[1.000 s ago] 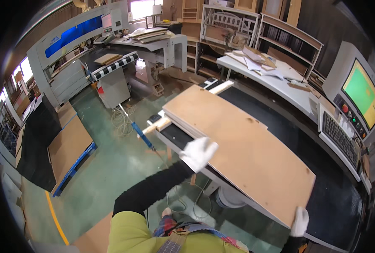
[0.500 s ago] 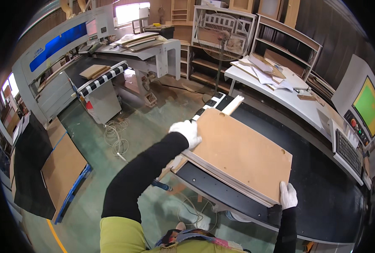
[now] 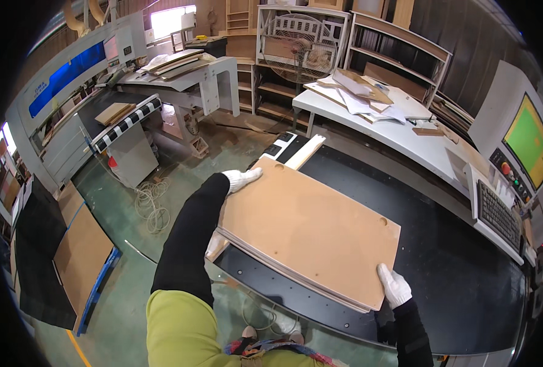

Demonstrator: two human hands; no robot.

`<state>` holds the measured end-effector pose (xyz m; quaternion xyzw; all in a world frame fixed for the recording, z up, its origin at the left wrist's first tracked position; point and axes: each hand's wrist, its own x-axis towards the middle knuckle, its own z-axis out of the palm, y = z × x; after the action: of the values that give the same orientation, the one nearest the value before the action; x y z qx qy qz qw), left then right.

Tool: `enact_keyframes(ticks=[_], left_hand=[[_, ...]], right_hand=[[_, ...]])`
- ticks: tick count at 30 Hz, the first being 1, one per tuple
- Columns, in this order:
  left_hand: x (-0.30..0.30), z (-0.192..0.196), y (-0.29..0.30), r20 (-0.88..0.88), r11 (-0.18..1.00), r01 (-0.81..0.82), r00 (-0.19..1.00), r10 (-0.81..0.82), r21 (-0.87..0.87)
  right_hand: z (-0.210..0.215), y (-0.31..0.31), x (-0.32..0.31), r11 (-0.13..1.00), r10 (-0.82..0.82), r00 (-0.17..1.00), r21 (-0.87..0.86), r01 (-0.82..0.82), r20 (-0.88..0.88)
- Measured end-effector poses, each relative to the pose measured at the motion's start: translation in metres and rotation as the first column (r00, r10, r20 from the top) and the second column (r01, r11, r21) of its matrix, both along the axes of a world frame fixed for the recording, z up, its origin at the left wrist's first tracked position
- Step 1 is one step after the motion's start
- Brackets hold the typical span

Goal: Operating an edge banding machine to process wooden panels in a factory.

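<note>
Well to the left of the black table (image 3: 461, 269), brown sheets (image 3: 83, 251) lie on a blue pallet (image 3: 100, 284), and a coiled cable (image 3: 152, 205) rests on the floor between that pallet and the table. The blue-handled tool seen below the left forearm half a second ago no longer shows. At the table's left end, the white-gloved left hand (image 3: 244, 180) has shifted along the left edge of the top board (image 3: 311, 226) toward its far corner; its fingers are laid together over the edge, the palm side is hidden, and I cannot tell whether it grips. The top board, which a second ago stuck out well past the stack, now sits squared on the boards beneath, toward the table's left end, with a pale wooden strip (image 3: 306, 153) poking out at the far side. Beyond the table's far left end stands a shelf unit (image 3: 277, 90) behind a round fan (image 3: 300, 52); what its lower shelves hold is too dark to tell. The white-gloved right hand (image 3: 395, 286) is at the stack's right edge by the near corner, thumb up against the top board and fingers partly hidden, so its grip cannot be told either. Past the table's far side, a white desk (image 3: 433, 144) carries loose papers (image 3: 363, 103), and to the right are a keyboard (image 3: 498, 211) and a lit green screen (image 3: 530, 137).
</note>
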<state>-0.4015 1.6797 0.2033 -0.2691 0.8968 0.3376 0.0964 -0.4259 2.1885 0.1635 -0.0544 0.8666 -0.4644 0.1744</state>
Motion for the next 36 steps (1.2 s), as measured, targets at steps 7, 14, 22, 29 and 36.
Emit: enact_keyframes(ticks=[7, 14, 22, 29, 36], left_hand=[[0.004, 0.002, 0.015, -0.120, 0.978, -0.056, 0.990, 0.081, 0.199], [0.045, 0.051, 0.063, -0.183, 0.977, -0.088, 0.975, 0.124, 0.196], [0.067, 0.064, 0.137, -0.602, 0.947, 0.037, 0.779, 0.172, 0.319], [0.071, 0.024, 0.195, -0.751, 0.713, 0.408, 0.610, 0.251, 0.570], [0.100, 0.012, 0.199, -0.737, 0.771, 0.354, 0.641, 0.212, 0.530]], right_hand=[[-0.005, 0.009, -0.007, 0.996, 0.072, 0.997, -0.061, -0.070, 0.029], [0.001, 0.038, 0.000, 0.975, 0.060, 0.998, -0.216, -0.053, 0.028], [0.044, 0.086, -0.014, 0.593, 0.139, 0.988, -0.804, -0.033, 0.062], [0.045, 0.152, -0.034, 0.779, -0.039, 0.965, -0.612, -0.132, -0.259], [0.023, 0.189, -0.024, 0.870, 0.049, 0.989, -0.480, -0.111, -0.139]])
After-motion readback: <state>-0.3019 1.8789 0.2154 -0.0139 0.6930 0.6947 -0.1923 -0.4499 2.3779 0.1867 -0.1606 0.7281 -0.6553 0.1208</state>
